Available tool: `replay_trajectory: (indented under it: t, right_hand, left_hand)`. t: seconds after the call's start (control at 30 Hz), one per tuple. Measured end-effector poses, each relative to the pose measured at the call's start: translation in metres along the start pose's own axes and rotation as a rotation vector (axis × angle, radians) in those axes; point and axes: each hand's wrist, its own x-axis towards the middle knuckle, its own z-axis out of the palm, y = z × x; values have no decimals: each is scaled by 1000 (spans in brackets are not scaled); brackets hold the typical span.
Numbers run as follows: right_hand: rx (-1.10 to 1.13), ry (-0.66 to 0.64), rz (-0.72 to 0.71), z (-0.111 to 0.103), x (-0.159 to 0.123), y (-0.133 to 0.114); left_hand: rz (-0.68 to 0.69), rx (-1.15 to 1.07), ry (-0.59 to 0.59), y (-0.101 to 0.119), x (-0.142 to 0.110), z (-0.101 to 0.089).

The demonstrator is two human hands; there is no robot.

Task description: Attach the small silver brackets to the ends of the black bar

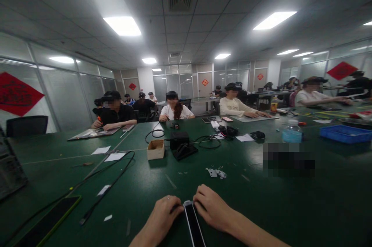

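A long, narrow black slab with a pale metallic rim [194, 225] lies on the green table, pointing away from me and running out of the bottom of the view. At its far end sits a small light-coloured piece [188, 203]. My left hand [162, 213] is closed, thumb and fingertips at the left side of that end. Opposite it, my right hand [211, 207] has its fingers bent in against the right side. What lies under the fingertips is hidden. A little beyond my hands is a small pile of flat silver metal pieces [216, 173].
Further back stand a small cardboard box [155, 150], a black device [179, 141] and cables [209, 141]. To the right are a bottle of blue liquid [291, 132] and a blue tray [345, 133]. At left lies a green-edged dark panel [49, 222]. Several people sit across the table.
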Motion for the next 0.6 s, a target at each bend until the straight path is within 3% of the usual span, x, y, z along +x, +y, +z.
replay_trajectory:
  t: [0.4,0.5,0.6]
  right_hand:
    - [-20,-99,-13,-18,2,-1]
    - [-54,-105,-29,-28,4,12]
    - [-141,-22,64,-48,2,43]
  left_hand:
    - [12,-22,-6,3,-1,-3]
    - [41,-7,-6,6,-3,-5]
    - [64,-9,-5,5,-3,-6]
